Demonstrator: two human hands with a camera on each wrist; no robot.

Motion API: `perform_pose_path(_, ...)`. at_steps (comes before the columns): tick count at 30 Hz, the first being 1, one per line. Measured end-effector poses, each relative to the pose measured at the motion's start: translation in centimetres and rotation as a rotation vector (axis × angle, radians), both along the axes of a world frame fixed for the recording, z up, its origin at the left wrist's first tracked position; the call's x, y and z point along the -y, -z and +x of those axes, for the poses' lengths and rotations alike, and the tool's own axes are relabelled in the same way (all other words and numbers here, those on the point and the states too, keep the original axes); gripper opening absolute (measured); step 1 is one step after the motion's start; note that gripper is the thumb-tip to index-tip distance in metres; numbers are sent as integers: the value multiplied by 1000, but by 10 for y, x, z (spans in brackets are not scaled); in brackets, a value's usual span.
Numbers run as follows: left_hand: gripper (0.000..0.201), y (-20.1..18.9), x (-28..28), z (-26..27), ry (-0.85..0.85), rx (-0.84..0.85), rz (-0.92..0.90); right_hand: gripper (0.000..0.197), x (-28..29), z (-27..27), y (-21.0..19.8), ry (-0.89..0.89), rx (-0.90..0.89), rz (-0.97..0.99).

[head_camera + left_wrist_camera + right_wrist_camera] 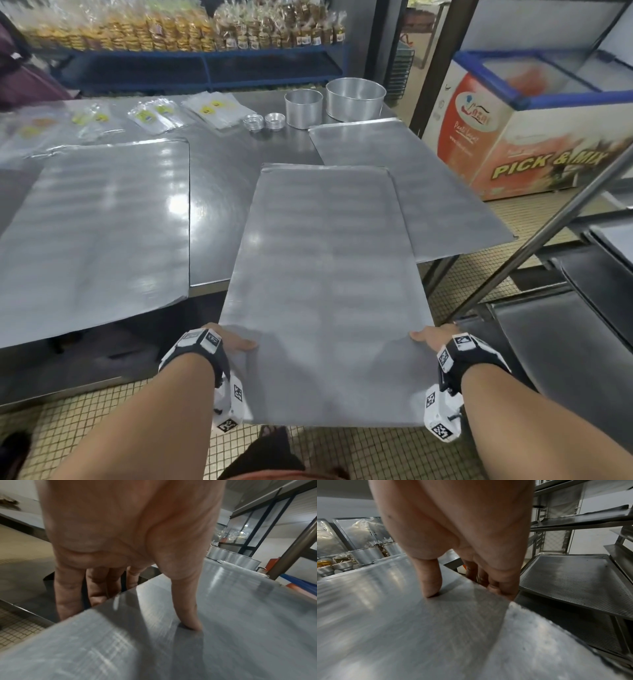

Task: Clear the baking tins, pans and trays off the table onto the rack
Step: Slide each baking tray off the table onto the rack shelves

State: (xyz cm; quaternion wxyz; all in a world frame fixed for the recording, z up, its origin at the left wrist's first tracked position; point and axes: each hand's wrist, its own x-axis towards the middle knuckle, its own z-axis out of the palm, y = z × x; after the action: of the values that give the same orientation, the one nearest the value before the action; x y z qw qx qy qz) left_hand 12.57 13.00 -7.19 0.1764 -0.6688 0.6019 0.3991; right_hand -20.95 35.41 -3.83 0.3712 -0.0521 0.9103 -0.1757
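Observation:
A long flat grey baking tray (322,281) juts out past the table's front edge, its near end over the floor. My left hand (236,341) grips its left side, thumb (192,622) on top and fingers (96,592) under the edge. My right hand (426,337) grips the right side the same way, thumb (430,584) on top, fingers (501,589) curled below. Two more flat trays lie on the steel table (219,178): one at the left (99,233), one at the right (428,192). Two round tins (303,108) (354,99) stand at the back.
The rack (582,308) stands to my right with dark trays on its shelves; a perforated tray (573,582) lies close to my right hand. A slanted rack post (534,246) crosses nearby. Small foil cups (263,121) and plastic packets (154,114) lie at the table's back.

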Motion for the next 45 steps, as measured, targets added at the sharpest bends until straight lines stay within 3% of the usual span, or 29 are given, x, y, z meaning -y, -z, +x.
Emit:
perform_pose_path(4, 101, -2, 10, -7, -64, -56, -38, 61, 10, -2, 1, 0, 11, 2)
perform_pose_path(8, 73, -7, 28, -28, -176, -182, -103, 63, 28, -7, 4, 95, -10, -50)
perform_pose_path(11, 67, -5, 50, -39, -232, -249, -113, 83, 53, -8, 8, 178, -40, -135)
perform_pose_path(15, 43, 2, 78, -52, -251, -259, -101, 67, 83, -7, 11, 223, -120, -101)
perform_pose_path(18, 53, -5, 84, -57, -284, -277, -73, 70, 93, -6, 4, 282, -103, -107)
perform_pose_path(21, 49, -11, 86, -57, -228, -266, -35, 74, 93, -5, 7, 301, -104, -97)
perform_pose_path(23, 50, -2, 94, -55, -236, -282, -38, 61, 91, 1, 5, 327, -113, -98)
perform_pose_path(25, 69, -1, 98, -52, -224, -304, -65, 39, 85, 8, 3, 363, -96, -97)
perform_pose_path(27, 75, -1, 103, -51, -220, -326, -90, 32, 77, 17, 3, 431, -77, -127)
perform_pose_path(31, 68, -12, 107, -50, -212, -391, -109, 33, 55, 48, 4, 585, -53, -182)
perform_pose_path(35, 46, -24, 107, -45, -208, -388, -98, 36, 33, 82, 2, 699, -85, -257)
perform_pose_path(38, 64, -36, 96, -34, -184, -378, -104, 49, 8, 113, -9, 773, -97, -265)
perform_pose_path(45, 79, -71, 73, -17, -79, -486, -113, 59, -37, 185, -52, 972, -207, -318)
